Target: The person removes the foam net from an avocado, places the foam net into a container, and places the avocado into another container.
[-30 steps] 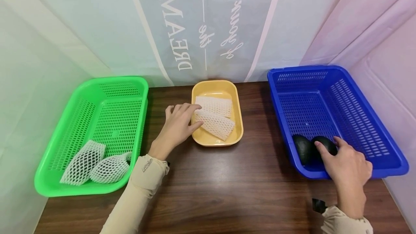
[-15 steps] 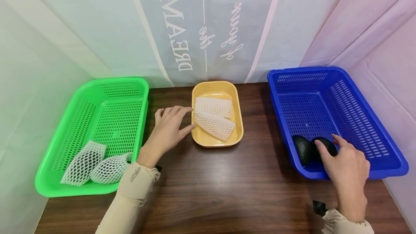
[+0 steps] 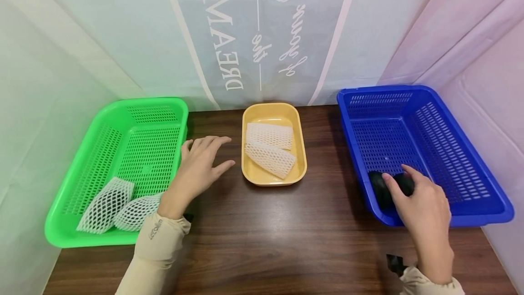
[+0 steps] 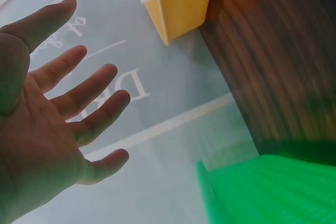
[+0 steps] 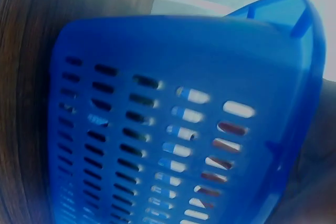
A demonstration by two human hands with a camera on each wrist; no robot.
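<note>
My right hand (image 3: pixel 425 213) grips a dark avocado (image 3: pixel 404 184) in the near left corner of the blue basket (image 3: pixel 444 219), thumb on its left side and fingers on its far side. Another dark avocado (image 3: pixel 378 188) lies right beside it. In the right wrist view the outer wall of the blue basket (image 5: pixel 157 45) fills most of the picture and largely hides the hand. My left hand (image 3: pixel 194 172) hovers between the green basket and the yellow tray, holding nothing. In the left wrist view the left hand (image 4: pixel 47 135) shows spread fingers.
Two flat white foam net sleeves (image 3: pixel 270 158) lie in the yellow tray (image 3: pixel 304 163). Two bulging foam nets (image 3: pixel 107 204) rest at the near end of the green basket (image 3: pixel 57 222). All three containers stand on the wooden table (image 3: pixel 278 240) before a fabric backdrop (image 3: pixel 151 35).
My left hand has drawn back leftward from the yellow tray's edge. My right hand has shifted slightly left, and the gripped avocado has moved with it, now overlapping the other more.
</note>
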